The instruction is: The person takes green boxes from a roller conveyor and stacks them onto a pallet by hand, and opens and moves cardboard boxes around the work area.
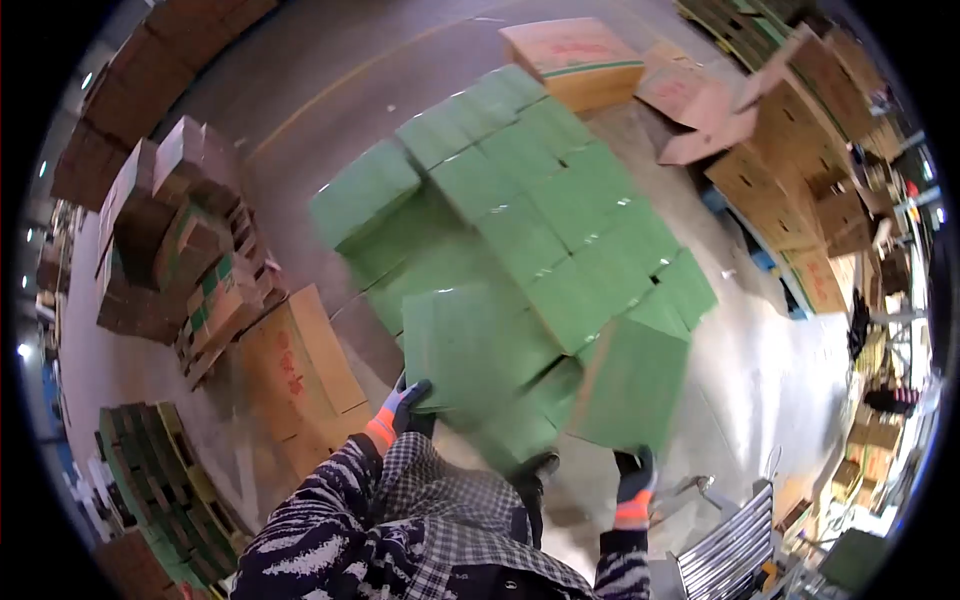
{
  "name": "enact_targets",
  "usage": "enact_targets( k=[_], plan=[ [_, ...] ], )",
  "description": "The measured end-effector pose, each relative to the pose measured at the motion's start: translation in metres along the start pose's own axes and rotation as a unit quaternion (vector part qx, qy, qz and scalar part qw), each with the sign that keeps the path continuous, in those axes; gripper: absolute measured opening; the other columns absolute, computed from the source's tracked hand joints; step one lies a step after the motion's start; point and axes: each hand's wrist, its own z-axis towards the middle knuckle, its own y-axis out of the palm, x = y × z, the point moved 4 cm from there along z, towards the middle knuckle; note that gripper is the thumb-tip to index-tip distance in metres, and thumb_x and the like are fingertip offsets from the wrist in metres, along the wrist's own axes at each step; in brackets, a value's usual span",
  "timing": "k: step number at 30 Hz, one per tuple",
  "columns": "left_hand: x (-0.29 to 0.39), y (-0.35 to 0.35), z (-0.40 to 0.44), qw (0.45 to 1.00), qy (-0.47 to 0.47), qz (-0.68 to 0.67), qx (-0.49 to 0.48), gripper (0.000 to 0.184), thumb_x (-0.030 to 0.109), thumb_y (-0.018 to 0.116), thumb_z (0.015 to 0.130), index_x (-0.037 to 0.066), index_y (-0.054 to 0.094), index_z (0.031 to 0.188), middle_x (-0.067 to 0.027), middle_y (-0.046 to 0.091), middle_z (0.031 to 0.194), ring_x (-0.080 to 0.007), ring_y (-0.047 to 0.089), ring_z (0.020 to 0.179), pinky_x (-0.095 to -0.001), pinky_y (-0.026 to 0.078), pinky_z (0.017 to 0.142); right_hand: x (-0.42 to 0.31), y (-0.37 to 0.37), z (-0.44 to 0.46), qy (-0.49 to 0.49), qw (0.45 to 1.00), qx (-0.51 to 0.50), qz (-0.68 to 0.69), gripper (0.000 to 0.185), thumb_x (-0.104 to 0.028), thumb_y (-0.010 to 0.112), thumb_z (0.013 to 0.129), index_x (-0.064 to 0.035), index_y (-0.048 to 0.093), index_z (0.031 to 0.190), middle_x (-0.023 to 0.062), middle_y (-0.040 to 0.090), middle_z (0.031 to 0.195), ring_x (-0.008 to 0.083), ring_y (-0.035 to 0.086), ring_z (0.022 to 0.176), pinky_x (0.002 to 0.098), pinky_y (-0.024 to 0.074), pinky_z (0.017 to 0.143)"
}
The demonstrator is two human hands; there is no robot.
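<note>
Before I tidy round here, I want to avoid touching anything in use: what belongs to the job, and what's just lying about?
Likely the job:
- green box at the left hand
- tilted green box by the right hand
- block of green boxes

Seemingly lying about:
- brown cardboard, left
- stacked pallets, lower left
- metal rack, lower right

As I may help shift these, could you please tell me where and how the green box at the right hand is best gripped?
I'd probably take the green box by its near edge, from the side where the right hand is: that edge looks exposed, while the far end appears close against the stacked green boxes.
</note>
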Motion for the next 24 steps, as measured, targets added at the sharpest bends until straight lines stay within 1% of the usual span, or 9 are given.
enact_targets(
  k=[2, 4, 8, 9, 12, 19, 21, 23, 24],
  plan=[
    [0.016, -0.064, 0.026, 1.0, 0.002, 0.006, 0.022, 0.062, 0.017, 0.066, 0.086, 0.008, 0.037, 0.14, -0.0078, 0.054, 0.128, -0.02, 0.053, 0.114, -0.0341, 0.046, 0.094, 0.073, 0.084, 0.053, 0.061, 0.997, 0.001, -0.039, 0.042, -0.011, 0.06, 0.086, -0.0095, 0.05, 0.127, 0.0105, 0.063, 0.1, 0.0252, 0.062, 0.089, 0.0438, 0.0542, 0.081],
    [0.051, -0.129, 0.053, 0.997, -0.012, 0.036, 0.06, 0.063, 0.017, 0.066, 0.086, 0.008, 0.036, 0.141, -0.0075, 0.053, 0.128, -0.0197, 0.053, 0.114, -0.0339, 0.046, 0.094, 0.178, 0.18, 0.133, 0.097, 0.981, -0.102, -0.136, 0.062, -0.005, 0.057, 0.086, -0.0092, 0.032, 0.143, 0.0111, 0.059, 0.105, 0.0244, 0.06, 0.093, 0.0433, 0.0547, 0.079],
    [0.086, -0.197, 0.093, 0.992, -0.039, 0.022, 0.117, 0.057, 0.022, 0.065, 0.087, 0.014, 0.04, 0.138, -0.0052, 0.056, 0.124, -0.0189, 0.058, 0.106, -0.0348, 0.052, 0.084, 0.284, 0.332, 0.19, 0.157, 0.937, -0.185, -0.252, 0.071, -0.008, 0.059, 0.083, -0.0099, 0.027, 0.146, 0.0116, 0.061, 0.102, 0.0225, 0.062, 0.089, 0.0396, 0.056, 0.076],
    [0.095, -0.207, 0.103, 0.989, -0.055, 0.021, 0.132, 0.053, 0.025, 0.063, 0.088, 0.018, 0.042, 0.137, -0.0039, 0.057, 0.121, -0.0187, 0.06, 0.101, -0.0354, 0.054, 0.077, 0.308, 0.352, 0.207, 0.172, 0.935, -0.19, -0.243, 0.071, -0.009, 0.06, 0.083, -0.0094, 0.027, 0.146, 0.0113, 0.062, 0.102, 0.0215, 0.063, 0.087, 0.0386, 0.0562, 0.074],
    [0.105, -0.25, 0.148, 0.989, -0.046, -0.003, 0.143, 0.055, 0.036, 0.066, 0.086, 0.019, 0.044, 0.133, -0.0012, 0.057, 0.117, -0.0177, 0.059, 0.101, -0.0364, 0.052, 0.08, 0.365, 0.404, 0.258, 0.189, 0.925, -0.213, -0.251, 0.072, -0.011, 0.062, 0.083, -0.0073, 0.028, 0.145, 0.0103, 0.064, 0.102, 0.0195, 0.064, 0.081, 0.0373, 0.0566, 0.068],
    [0.108, -0.307, 0.257, 0.979, 0.016, -0.11, 0.171, 0.05, 0.028, 0.066, 0.086, 0.018, 0.046, 0.131, 0.0015, 0.057, 0.116, -0.0142, 0.056, 0.102, -0.033, 0.049, 0.082, 0.426, 0.488, 0.336, 0.209, 0.896, -0.268, -0.287, 0.077, -0.016, 0.064, 0.086, -0.0107, 0.019, 0.148, 0.0113, 0.063, 0.112, 0.0189, 0.064, 0.093, 0.0341, 0.0546, 0.075],
    [0.085, -0.322, 0.287, 0.977, 0.045, -0.105, 0.178, 0.054, 0.033, 0.063, 0.087, 0.02, 0.043, 0.136, 0.0031, 0.054, 0.126, -0.0142, 0.053, 0.11, -0.0333, 0.044, 0.092, 0.44, 0.506, 0.352, 0.133, 0.833, -0.243, -0.479, 0.085, -0.021, 0.068, 0.081, -0.0133, 0.018, 0.149, 0.0087, 0.057, 0.126, 0.0236, 0.056, 0.114, 0.0368, 0.0485, 0.092],
    [0.064, -0.328, 0.311, 0.965, -0.004, -0.066, 0.252, 0.058, 0.04, 0.059, 0.089, 0.015, 0.042, 0.139, 0.0015, 0.049, 0.137, -0.0162, 0.052, 0.115, -0.0324, 0.039, 0.099, 0.46, 0.514, 0.38, -0.171, 0.637, -0.274, -0.7, 0.095, -0.023, 0.072, 0.069, -0.0114, 0.021, 0.148, 0.0199, 0.032, 0.147, 0.0349, 0.028, 0.137, 0.0406, 0.0246, 0.113],
    [0.06, -0.329, 0.323, 0.971, 0.041, -0.121, 0.202, 0.056, 0.041, 0.057, 0.09, 0.013, 0.045, 0.137, 0.0013, 0.048, 0.138, -0.0163, 0.051, 0.117, -0.0309, 0.037, 0.101, 0.456, 0.516, 0.375, -0.178, 0.648, -0.257, -0.695, 0.092, -0.019, 0.069, 0.071, -0.0076, 0.02, 0.148, 0.021, 0.03, 0.147, 0.0328, 0.022, 0.14, 0.0398, 0.0231, 0.114]
  ],
)
